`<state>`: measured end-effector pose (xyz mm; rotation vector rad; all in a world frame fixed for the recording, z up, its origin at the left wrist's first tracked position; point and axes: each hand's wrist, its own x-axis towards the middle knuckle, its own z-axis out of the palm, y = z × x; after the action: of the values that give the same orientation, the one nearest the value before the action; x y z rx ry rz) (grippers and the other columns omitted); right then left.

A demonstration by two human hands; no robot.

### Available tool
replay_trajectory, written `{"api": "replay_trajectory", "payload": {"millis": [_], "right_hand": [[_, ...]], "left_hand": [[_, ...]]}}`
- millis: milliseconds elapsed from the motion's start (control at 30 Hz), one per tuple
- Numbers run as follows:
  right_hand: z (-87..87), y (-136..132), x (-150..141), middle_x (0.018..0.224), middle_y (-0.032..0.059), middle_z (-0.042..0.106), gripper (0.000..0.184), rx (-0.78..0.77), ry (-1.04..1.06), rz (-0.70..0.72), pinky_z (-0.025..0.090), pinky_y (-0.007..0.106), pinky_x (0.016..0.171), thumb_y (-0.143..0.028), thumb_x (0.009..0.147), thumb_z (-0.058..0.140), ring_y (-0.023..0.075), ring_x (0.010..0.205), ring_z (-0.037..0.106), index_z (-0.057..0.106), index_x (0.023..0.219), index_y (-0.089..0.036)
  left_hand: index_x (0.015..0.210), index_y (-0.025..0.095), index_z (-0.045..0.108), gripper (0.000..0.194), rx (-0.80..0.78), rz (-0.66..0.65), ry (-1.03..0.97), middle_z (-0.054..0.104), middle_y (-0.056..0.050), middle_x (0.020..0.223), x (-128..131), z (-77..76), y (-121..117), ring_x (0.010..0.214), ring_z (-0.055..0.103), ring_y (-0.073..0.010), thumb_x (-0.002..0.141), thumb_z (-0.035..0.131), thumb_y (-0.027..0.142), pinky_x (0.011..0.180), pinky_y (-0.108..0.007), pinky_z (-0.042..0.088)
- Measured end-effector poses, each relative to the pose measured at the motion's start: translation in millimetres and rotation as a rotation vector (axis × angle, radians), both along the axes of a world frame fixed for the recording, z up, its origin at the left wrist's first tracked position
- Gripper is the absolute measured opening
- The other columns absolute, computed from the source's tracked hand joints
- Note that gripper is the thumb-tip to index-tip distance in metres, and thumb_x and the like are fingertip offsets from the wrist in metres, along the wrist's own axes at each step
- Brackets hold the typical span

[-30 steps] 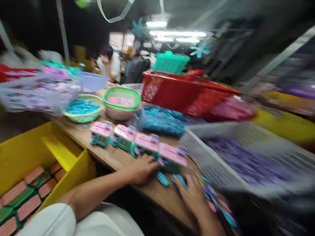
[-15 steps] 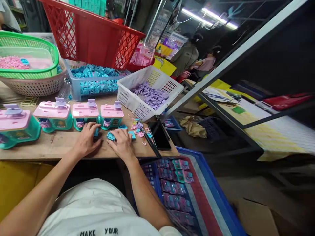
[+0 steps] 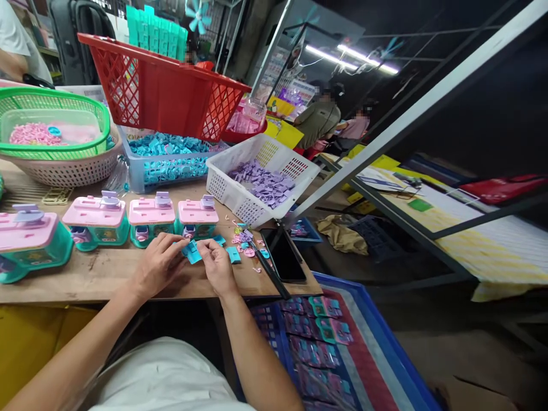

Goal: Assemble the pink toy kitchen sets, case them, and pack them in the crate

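My left hand (image 3: 159, 264) and my right hand (image 3: 218, 264) meet over the wooden table (image 3: 107, 274), both pinching a small blue plastic piece (image 3: 190, 252) between their fingertips. Just behind them stands a row of pink-topped teal toy houses (image 3: 150, 217), the nearest one (image 3: 197, 216) right by my fingers. More blue pieces (image 3: 233, 254) and tiny pink and purple bits (image 3: 243, 237) lie to the right of my right hand. A black phone (image 3: 283, 254) rests at the table's right end.
A white basket of purple parts (image 3: 261, 181), a blue crate of blue parts (image 3: 171, 160), a red basket (image 3: 162, 91) and a green basket with pink parts (image 3: 51, 123) crowd the back. A blue crate of packaged toys (image 3: 321, 337) sits below right. People sit in the distance.
The view has steadied and tilted slightly. My hands have lifted from the table surface and come together, now holding a blue piece between them.
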<state>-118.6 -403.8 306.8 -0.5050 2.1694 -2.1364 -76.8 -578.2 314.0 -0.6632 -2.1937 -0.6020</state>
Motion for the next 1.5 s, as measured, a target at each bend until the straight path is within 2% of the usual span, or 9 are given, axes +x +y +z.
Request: {"api": "replay_trajectory", "payload": {"millis": [267, 500, 600, 800, 933, 1067, 1200, 1333, 1500], "right_hand": [[19.0, -4, 2, 0.072, -0.0008, 0.063, 0.039, -0.004, 0.03, -0.011, 0.049, 0.026, 0.057, -0.061, 0.095, 0.053, 0.0143, 0.06, 0.059, 0.06, 0.104, -0.023], [39.7, 4, -17, 0.092, 0.0035, 0.067, 0.032, 0.123, 0.32, 0.093, 0.055, 0.03, 0.077, -0.05, 0.093, 0.06, 0.0172, 0.083, 0.065, 0.068, 0.109, -0.023], [54.0, 7, -41, 0.101, 0.0044, 0.069, 0.026, 0.214, 0.448, 0.071, 0.054, 0.03, 0.081, -0.044, 0.092, 0.063, 0.0178, 0.091, 0.065, 0.071, 0.103, -0.023], [89.3, 8, -100, 0.097, 0.004, 0.074, 0.022, 0.393, 0.57, 0.27, 0.052, 0.033, 0.085, -0.039, 0.091, 0.064, 0.0188, 0.092, 0.067, 0.074, 0.099, -0.02], [102.8, 6, -122, 0.096, 0.0042, 0.075, 0.022, 0.468, 0.581, 0.318, 0.052, 0.032, 0.083, -0.036, 0.091, 0.062, 0.0181, 0.089, 0.066, 0.074, 0.097, -0.018], [95.0, -2, -132, 0.093, 0.003, 0.073, 0.027, 0.328, 0.557, 0.242, 0.052, 0.03, 0.083, -0.043, 0.091, 0.063, 0.0168, 0.087, 0.066, 0.071, 0.098, -0.018], [83.4, -11, -130, 0.099, 0.0036, 0.071, 0.033, 0.198, 0.518, 0.166, 0.055, 0.031, 0.084, -0.043, 0.097, 0.056, 0.0163, 0.089, 0.066, 0.063, 0.119, -0.02], [91.0, -8, -122, 0.118, 0.0052, 0.068, 0.038, 0.375, 0.685, 0.173, 0.051, 0.039, 0.099, -0.032, 0.096, 0.058, 0.0201, 0.108, 0.064, 0.059, 0.133, -0.026], [96.4, -3, -136, 0.106, 0.0054, 0.072, 0.019, 0.505, 0.785, 0.199, 0.048, 0.041, 0.101, -0.034, 0.093, 0.064, 0.023, 0.106, 0.064, 0.07, 0.108, -0.022]], "left_hand": [[0.112, 0.021, 0.066, 0.019, -0.027, 0.04, 0.099, 0.073, -0.011, 0.106, 4, 20.3, 5, 0.093, 0.065, -0.0228, 0.095, 0.059, 0.016, 0.08, -0.038, 0.056], [0.091, 0.017, 0.07, 0.02, 0.671, 0.016, -0.3, 0.071, -0.007, 0.085, -4, 31.3, 13, 0.074, 0.066, -0.0168, 0.094, 0.06, 0.034, 0.067, -0.028, 0.053], [0.088, 0.014, 0.07, 0.031, 0.78, -0.01, -0.505, 0.069, -0.005, 0.076, -16, 43.4, 12, 0.065, 0.062, -0.0156, 0.089, 0.063, 0.044, 0.06, -0.026, 0.05], [0.11, 0.011, 0.071, 0.042, 0.447, 0.021, -0.569, 0.075, -0.012, 0.1, -59, 92.3, -13, 0.084, 0.067, -0.02, 0.085, 0.063, 0.044, 0.072, -0.029, 0.051], [0.104, 0.011, 0.074, 0.041, 0.214, 0.007, -0.668, 0.076, -0.01, 0.091, -89, 116.5, -27, 0.082, 0.066, -0.0213, 0.082, 0.065, 0.045, 0.074, -0.031, 0.049], [0.109, 0.01, 0.069, 0.053, 0.302, -0.019, -0.762, 0.073, -0.008, 0.085, -105, 120.0, -27, 0.075, 0.064, -0.02, 0.072, 0.076, 0.046, 0.067, -0.029, 0.046], [0.082, 0.012, 0.066, 0.037, 0.312, -0.032, -0.731, 0.06, 0.0, 0.067, -108, 119.8, -22, 0.065, 0.053, -0.0146, 0.07, 0.075, 0.046, 0.061, -0.026, 0.037], [0.06, 0.015, 0.058, 0.025, 0.091, 0.042, -0.743, 0.046, 0.003, 0.055, -114, 132.6, -26, 0.064, 0.047, -0.0137, 0.073, 0.07, 0.033, 0.064, -0.027, 0.031], [0.052, 0.016, 0.062, 0.016, -0.082, 0.058, -0.815, 0.043, 0.002, 0.049, -140, 140.8, -30, 0.068, 0.05, -0.018, 0.063, 0.074, 0.015, 0.071, -0.029, 0.033]]}}
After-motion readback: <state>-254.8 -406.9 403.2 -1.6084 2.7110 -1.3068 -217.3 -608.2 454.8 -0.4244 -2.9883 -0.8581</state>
